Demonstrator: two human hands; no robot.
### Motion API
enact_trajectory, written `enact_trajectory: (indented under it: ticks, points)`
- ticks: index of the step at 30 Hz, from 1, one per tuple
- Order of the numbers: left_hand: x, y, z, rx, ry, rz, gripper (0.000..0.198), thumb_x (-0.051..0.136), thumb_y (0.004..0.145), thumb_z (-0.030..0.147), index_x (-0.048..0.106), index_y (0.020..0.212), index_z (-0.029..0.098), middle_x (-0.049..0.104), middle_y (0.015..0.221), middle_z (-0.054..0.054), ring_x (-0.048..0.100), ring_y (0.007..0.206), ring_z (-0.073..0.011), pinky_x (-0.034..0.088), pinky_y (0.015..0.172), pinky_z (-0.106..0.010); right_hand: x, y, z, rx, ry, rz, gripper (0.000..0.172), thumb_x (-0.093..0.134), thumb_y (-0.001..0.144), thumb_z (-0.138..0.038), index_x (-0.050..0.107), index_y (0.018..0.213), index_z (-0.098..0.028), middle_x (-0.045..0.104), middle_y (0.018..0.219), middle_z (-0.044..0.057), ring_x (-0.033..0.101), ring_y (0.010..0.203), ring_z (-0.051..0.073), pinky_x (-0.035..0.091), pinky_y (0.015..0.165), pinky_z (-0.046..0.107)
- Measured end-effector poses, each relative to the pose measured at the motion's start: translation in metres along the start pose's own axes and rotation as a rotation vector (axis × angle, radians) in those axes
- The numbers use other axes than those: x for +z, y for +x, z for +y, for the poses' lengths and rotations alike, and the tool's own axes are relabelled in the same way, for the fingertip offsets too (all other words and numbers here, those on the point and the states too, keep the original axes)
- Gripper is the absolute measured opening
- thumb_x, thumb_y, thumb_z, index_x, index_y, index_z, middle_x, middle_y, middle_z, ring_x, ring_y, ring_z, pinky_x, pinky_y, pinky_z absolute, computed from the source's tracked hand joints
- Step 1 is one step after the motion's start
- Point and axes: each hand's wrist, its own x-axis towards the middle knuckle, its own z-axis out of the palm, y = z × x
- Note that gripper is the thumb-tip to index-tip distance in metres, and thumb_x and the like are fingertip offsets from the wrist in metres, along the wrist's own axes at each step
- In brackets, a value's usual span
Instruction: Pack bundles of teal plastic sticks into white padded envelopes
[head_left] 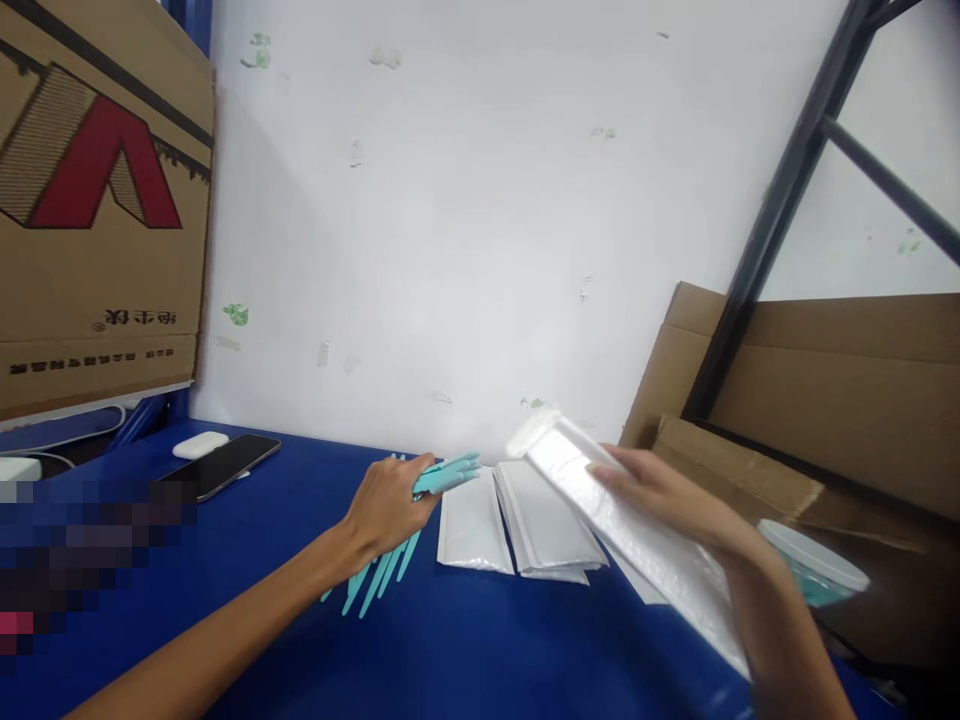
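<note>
Right hand (pixel 667 495) gripping one mailer (pixel 571 466), left hand (pixel 386 510) clutching teal sticks (pixel 450 472), two mailers (pixel 547 525) flat

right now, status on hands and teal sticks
Left hand closed on bundle of teal plastic sticks on blue table. Right hand holds long white padded pouch, raised. Flat white pouches lie between them.

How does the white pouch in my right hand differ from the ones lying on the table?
The held pouch is lifted and tilted in the right hand; the table pouches lie flat on the blue table. The held pouch is one; the table pouches are several, side by side. All are white.
</note>
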Motion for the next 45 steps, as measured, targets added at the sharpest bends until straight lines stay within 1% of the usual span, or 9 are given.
enact_trajectory:
  ticks: [1, 3, 6, 10, 18, 22, 31, 41, 45]
  points:
    - [-0.002, 0.001, -0.004, 0.022, 0.072, 0.001, 0.015, 0.053, 0.083, 0.029, 0.053, 0.071, 0.02, 0.052, 0.053, 0.002, 0.04, 0.045, -0.0119, 0.019, 0.052, -0.025, 0.006, -0.005, -0.015, -0.026, -0.011, -0.241, 0.055, 0.065, 0.074, -0.06, 0.07, 0.111, -0.019, 0.071, 0.108, 0.012, 0.065, 0.097, 0.032, 0.052, 0.082, 0.04]
    - [-0.004, 0.002, -0.01, 0.051, 0.202, 0.001, 0.012, 0.051, 0.083, 0.028, 0.054, 0.075, 0.019, 0.055, 0.054, 0.001, 0.044, 0.047, -0.0136, 0.019, 0.051, -0.025, 0.016, -0.013, -0.039, -0.073, -0.004, -0.505, 0.056, 0.053, 0.084, -0.061, 0.065, 0.122, -0.021, 0.066, 0.121, 0.011, 0.06, 0.11, 0.033, 0.048, 0.092, 0.041]
    - [-0.008, 0.004, -0.016, 0.088, 0.356, -0.022, 0.004, 0.05, 0.078, 0.021, 0.053, 0.077, 0.019, 0.057, 0.055, 0.001, 0.048, 0.047, -0.0145, 0.018, 0.05, -0.026, 0.024, -0.017, -0.059, -0.118, 0.066, -0.721, 0.056, 0.045, 0.09, -0.059, 0.058, 0.132, -0.024, 0.06, 0.132, 0.007, 0.054, 0.118, 0.032, 0.045, 0.097, 0.039]
    - [-0.012, 0.006, -0.018, 0.151, 0.494, -0.08, 0.008, 0.047, 0.074, 0.014, 0.051, 0.078, 0.018, 0.061, 0.06, 0.0, 0.051, 0.048, -0.0147, 0.017, 0.048, -0.026, 0.022, -0.019, -0.064, -0.087, 0.157, -0.864, 0.053, 0.047, 0.091, -0.054, 0.054, 0.136, -0.028, 0.063, 0.125, 0.004, 0.058, 0.112, 0.03, 0.05, 0.087, 0.034]
    - [-0.012, 0.006, -0.022, 0.392, 0.731, -0.106, 0.024, 0.047, 0.067, 0.005, 0.054, 0.087, 0.016, 0.063, 0.065, -0.003, 0.059, 0.054, -0.0167, 0.028, 0.043, -0.022, 0.024, -0.024, -0.071, -0.075, 0.207, -0.905, 0.051, 0.051, 0.089, -0.055, 0.059, 0.131, -0.029, 0.067, 0.116, 0.004, 0.06, 0.105, 0.029, 0.049, 0.089, 0.036]
    - [-0.013, 0.007, -0.02, 0.44, 0.823, -0.162, 0.032, 0.046, 0.063, 0.001, 0.055, 0.091, 0.015, 0.061, 0.065, -0.003, 0.058, 0.053, -0.017, 0.033, 0.043, -0.021, 0.031, -0.023, -0.071, -0.112, 0.242, -0.97, 0.051, 0.044, 0.091, -0.057, 0.058, 0.131, -0.029, 0.069, 0.109, 0.004, 0.062, 0.098, 0.027, 0.049, 0.085, 0.038]
    - [-0.011, 0.007, -0.015, 0.388, 0.82, -0.253, 0.026, 0.045, 0.073, 0.002, 0.055, 0.094, 0.014, 0.062, 0.069, -0.006, 0.061, 0.057, -0.0205, 0.04, 0.047, -0.025, 0.024, -0.023, -0.054, 0.076, 0.224, -0.904, 0.049, 0.047, 0.089, -0.06, 0.061, 0.129, -0.033, 0.059, 0.133, 0.001, 0.047, 0.128, 0.033, 0.039, 0.105, 0.043]
    - [0.003, 0.002, -0.014, 0.151, 0.645, -0.278, 0.016, 0.05, 0.08, 0.013, 0.052, 0.095, 0.017, 0.066, 0.074, -0.005, 0.064, 0.063, -0.022, 0.043, 0.056, -0.027, 0.026, -0.021, -0.042, 0.284, 0.333, -0.858, 0.058, 0.053, 0.085, -0.062, 0.059, 0.13, -0.027, 0.053, 0.14, 0.004, 0.04, 0.135, 0.03, 0.028, 0.115, 0.043]
    - [0.007, -0.001, -0.012, 0.169, 0.687, -0.28, 0.022, 0.05, 0.075, 0.008, 0.054, 0.095, 0.015, 0.065, 0.072, -0.006, 0.064, 0.06, -0.0219, 0.043, 0.054, -0.028, 0.027, -0.025, -0.044, 0.317, 0.294, -0.83, 0.056, 0.054, 0.084, -0.062, 0.061, 0.128, -0.028, 0.054, 0.139, 0.003, 0.042, 0.133, 0.031, 0.029, 0.114, 0.043]
